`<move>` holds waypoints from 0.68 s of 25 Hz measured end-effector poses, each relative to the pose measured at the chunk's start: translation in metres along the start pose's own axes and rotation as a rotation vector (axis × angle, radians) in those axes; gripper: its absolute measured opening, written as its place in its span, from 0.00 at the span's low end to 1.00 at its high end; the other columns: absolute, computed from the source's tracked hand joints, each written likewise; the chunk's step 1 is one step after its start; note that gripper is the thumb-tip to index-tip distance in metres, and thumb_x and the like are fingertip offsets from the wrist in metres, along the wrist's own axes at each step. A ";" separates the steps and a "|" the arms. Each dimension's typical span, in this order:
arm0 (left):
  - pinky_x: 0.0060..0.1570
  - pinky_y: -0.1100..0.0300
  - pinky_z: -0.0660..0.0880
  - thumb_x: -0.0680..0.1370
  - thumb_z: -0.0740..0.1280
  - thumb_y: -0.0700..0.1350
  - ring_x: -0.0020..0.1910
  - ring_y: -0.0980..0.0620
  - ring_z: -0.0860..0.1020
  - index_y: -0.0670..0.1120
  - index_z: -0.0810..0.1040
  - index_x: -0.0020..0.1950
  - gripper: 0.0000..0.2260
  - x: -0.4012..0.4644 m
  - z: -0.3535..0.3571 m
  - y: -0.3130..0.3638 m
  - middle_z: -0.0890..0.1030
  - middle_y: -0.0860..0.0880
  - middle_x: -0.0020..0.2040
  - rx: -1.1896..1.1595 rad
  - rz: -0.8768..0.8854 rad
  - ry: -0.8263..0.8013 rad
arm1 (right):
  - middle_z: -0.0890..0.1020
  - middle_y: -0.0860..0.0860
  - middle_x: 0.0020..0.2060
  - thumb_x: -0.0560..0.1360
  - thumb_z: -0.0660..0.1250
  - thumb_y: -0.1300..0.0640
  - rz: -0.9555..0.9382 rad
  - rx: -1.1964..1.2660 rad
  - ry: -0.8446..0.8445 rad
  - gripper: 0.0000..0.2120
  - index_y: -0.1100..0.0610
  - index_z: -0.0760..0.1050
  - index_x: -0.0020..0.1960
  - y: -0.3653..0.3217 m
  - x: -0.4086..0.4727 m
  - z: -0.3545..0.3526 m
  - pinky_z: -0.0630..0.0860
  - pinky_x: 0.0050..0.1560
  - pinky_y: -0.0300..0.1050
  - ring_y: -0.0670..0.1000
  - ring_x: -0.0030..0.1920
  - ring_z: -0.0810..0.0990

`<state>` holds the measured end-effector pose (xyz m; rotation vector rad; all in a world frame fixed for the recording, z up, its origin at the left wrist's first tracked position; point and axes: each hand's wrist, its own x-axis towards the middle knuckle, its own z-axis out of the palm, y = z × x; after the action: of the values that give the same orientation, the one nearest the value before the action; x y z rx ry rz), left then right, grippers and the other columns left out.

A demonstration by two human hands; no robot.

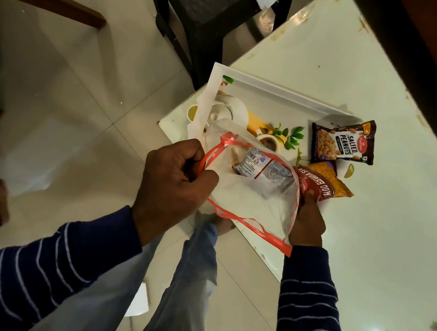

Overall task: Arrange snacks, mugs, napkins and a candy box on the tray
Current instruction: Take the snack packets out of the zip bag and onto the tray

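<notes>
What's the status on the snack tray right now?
Left hand gripping the plastic bag handle. Right hand holding aloo bhujia packet. Salted peanuts packet already on tray. One packet still bagged.

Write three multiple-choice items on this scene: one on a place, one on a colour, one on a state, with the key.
1. Where does the dark salted peanuts packet lie?
A. on the white printed tray
B. on the floor
C. inside the bag

2. What colour trims the clear plastic bag?
A. green
B. red
C. blue

3. What is the right hand doing?
A. resting open on the table
B. gripping the red and yellow aloo bhujia packet
C. lifting a mug

Key: 1 A, the packet rests at the tray's right end; 2 B, red strips edge the bag and form the handles that the left hand grips; 3 B, the thumb presses on the packet's red end.
</notes>
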<state>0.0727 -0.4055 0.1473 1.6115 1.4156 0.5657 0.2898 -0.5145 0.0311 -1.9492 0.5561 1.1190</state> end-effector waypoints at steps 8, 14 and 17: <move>0.30 0.67 0.74 0.71 0.69 0.43 0.27 0.51 0.73 0.56 0.66 0.34 0.14 0.006 0.001 0.009 0.70 0.54 0.27 -0.087 0.003 -0.037 | 0.67 0.48 0.25 0.67 0.69 0.66 -0.348 -0.383 0.290 0.13 0.55 0.71 0.27 -0.027 0.006 -0.059 0.62 0.36 0.47 0.51 0.34 0.63; 0.40 0.75 0.76 0.72 0.68 0.48 0.33 0.57 0.78 0.55 0.68 0.40 0.09 0.003 0.001 0.010 0.75 0.60 0.35 -0.103 -0.029 -0.140 | 0.75 0.38 0.17 0.70 0.74 0.64 -0.436 -0.714 0.224 0.14 0.53 0.74 0.29 -0.102 0.042 -0.049 0.65 0.19 0.27 0.35 0.16 0.69; 0.40 0.73 0.77 0.72 0.69 0.50 0.35 0.56 0.80 0.54 0.69 0.41 0.08 0.004 -0.001 0.010 0.76 0.59 0.37 -0.122 -0.034 -0.190 | 0.87 0.54 0.45 0.71 0.73 0.59 -0.555 -0.805 0.282 0.08 0.58 0.84 0.50 -0.118 0.043 -0.033 0.80 0.42 0.42 0.45 0.40 0.83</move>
<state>0.0783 -0.4010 0.1553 1.4999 1.2424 0.4570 0.4107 -0.4727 0.0533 -2.7314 -0.3724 0.7528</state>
